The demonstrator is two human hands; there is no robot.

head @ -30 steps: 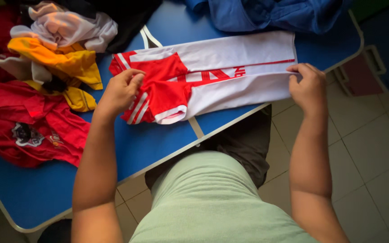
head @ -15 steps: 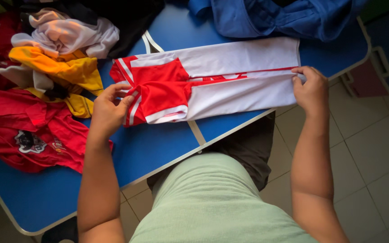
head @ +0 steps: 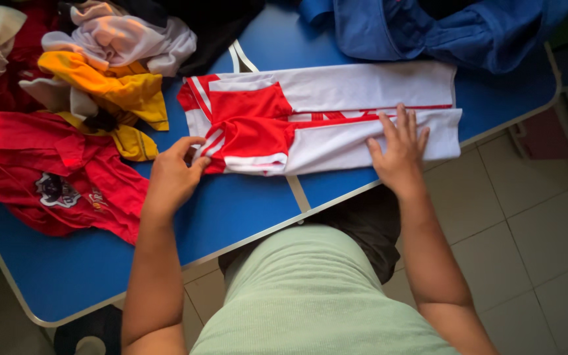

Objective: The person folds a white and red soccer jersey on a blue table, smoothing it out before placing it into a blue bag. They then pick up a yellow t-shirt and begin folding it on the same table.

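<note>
Two lengthwise folds look done: red-and-white jersey (head: 336, 118) lies as a long narrow strip across the blue table (head: 244, 210), sleeves tucked in. Right hand (head: 399, 154) presses flat on it, fingers spread wide. Left hand (head: 172, 177) pinches the red sleeve end, though the grip is partly hidden. Crosswise folds remain. Unfolded clothes pile (head: 100, 72) waits just left.
</note>
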